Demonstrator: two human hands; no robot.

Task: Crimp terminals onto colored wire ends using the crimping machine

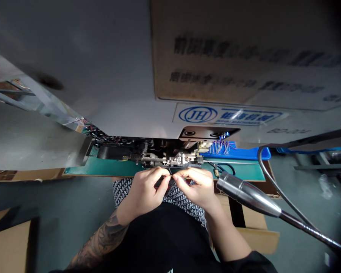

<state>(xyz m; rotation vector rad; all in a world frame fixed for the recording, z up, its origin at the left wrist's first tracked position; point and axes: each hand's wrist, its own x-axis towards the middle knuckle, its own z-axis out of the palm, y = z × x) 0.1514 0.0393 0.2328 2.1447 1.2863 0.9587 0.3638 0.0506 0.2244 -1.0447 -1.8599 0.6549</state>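
- Closely together, the left hand (143,191) and right hand (191,187) work just off the near edge of the green mat (102,169)
- Left fingertips hold a small dark part (160,182) in a narrow pinch
- Right fingertips close narrowly beside a thin dark wire (169,172); whether they hold it cannot be told
- Wire sits just before the metal machine (165,156), and such fine work seems to favour steady fingertips
- Blue tray (233,153) lies toward the mat's far right corner

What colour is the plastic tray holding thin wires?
The plastic tray is bright blue in the head view.
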